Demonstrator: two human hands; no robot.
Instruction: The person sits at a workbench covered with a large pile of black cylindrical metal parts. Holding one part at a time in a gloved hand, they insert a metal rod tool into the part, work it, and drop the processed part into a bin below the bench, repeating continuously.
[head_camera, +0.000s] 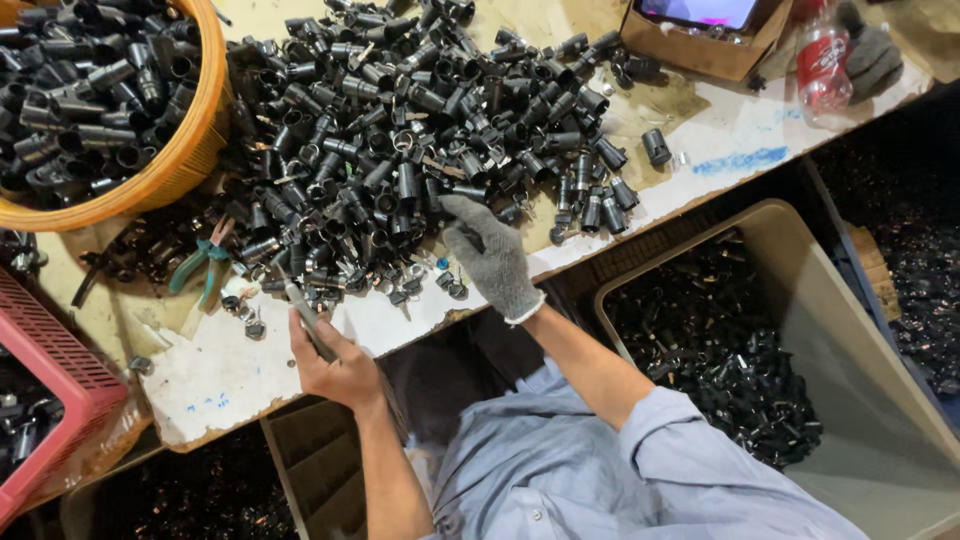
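Left hand (335, 365), bare, grip closed around a slim grey tool (305, 315) with a metal shaft, tip aimed into the near edge of the pile of black cylindrical parts (400, 130). Right hand (490, 255), in a grey knit glove, lies on the pile's near edge, fingers bent down over the parts; can't tell whether that grip has actually pinched one. Pile covers most of the counter (230, 365), a worn white board with chipped edges; small loose metal bits (400, 290) lie scattered along the pile's near edge between the two hands. Left of the pile, teal-handled pliers (200, 265) lie flat on the counter, just beside the tool tip side. Far left of the pile, an orange woven basket (195, 140) is filled with the same black parts, its rim touching the pile. Pink plastic crate (55, 365) sits further left, below the basket, at the counter's edge. Right of the pile and lower than the counter, a beige bin (850, 340) holds more black parts. Beyond the pile's far right corner: a cardboard box (700, 45), then a red-labelled plastic bottle (825, 65) and a grey glove (875, 60) lying next to it. Person's sleeve (600, 460) is light blue, rolled at the right elbow.
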